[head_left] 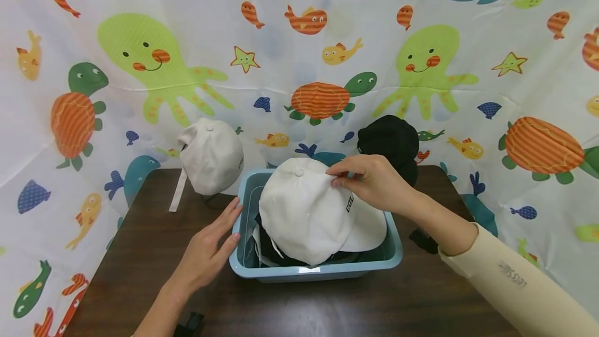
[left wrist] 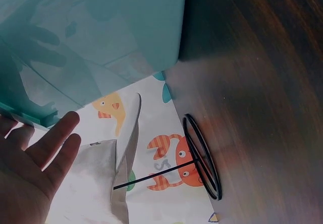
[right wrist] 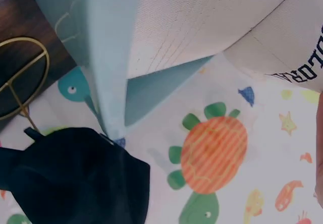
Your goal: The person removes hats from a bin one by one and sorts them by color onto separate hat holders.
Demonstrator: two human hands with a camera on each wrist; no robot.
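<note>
A white baseball cap [head_left: 299,212] with dark lettering lies on top of other caps in a light blue plastic basin [head_left: 309,271]. My right hand [head_left: 376,181] pinches its crown above the lettering between thumb and fingers. In the right wrist view the cap's brim [right wrist: 202,22] tilts over the basin's edge; just a sliver of that hand shows at the right. My left hand [head_left: 208,251] touches the basin's left rim with fairly straight fingers, seen also in the left wrist view beside the basin wall [left wrist: 111,27]. Black and white fabric [head_left: 269,246] shows beneath the cap.
Behind the basin at left, another white cap [head_left: 212,157] hangs on a black wire stand [left wrist: 202,158]. A black cap [head_left: 388,144] is at back right, near a gold wire stand [right wrist: 22,82]. All stand on a dark wooden table [head_left: 154,233] before a sea-animal curtain [head_left: 281,77].
</note>
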